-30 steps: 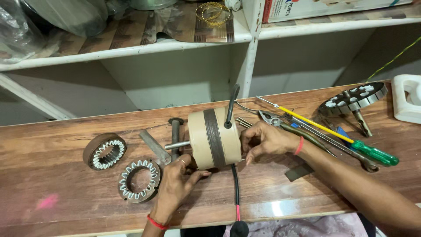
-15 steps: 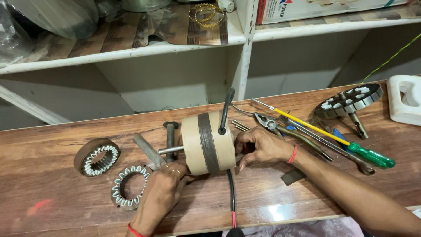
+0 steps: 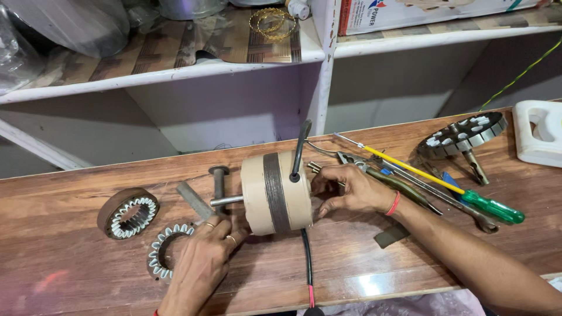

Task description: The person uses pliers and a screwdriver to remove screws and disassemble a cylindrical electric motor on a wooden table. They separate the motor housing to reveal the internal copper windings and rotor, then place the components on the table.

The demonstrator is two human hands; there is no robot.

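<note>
Now my left hand (image 3: 202, 263) grips the lower edge of the motor drum (image 3: 276, 193) lying on the desk (image 3: 70, 269), fingers curled on it; my right hand (image 3: 351, 190) braces its far face. Casing closed, two winding rings (image 3: 127, 212) lie loose beside my left fingers.

the white plastic jug (image 3: 540, 133) is cut off at the right edge, and the left hand (image 3: 199, 263) hides part of the lower grey wound stator ring (image 3: 159, 257).

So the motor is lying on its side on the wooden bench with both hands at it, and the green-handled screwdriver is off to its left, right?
Not quite. The head view shows the green-handled screwdriver to the right of the motor, past the right hand. The rest holds: it lies on its side on the wooden bench, left hand at its shaft end.
</note>
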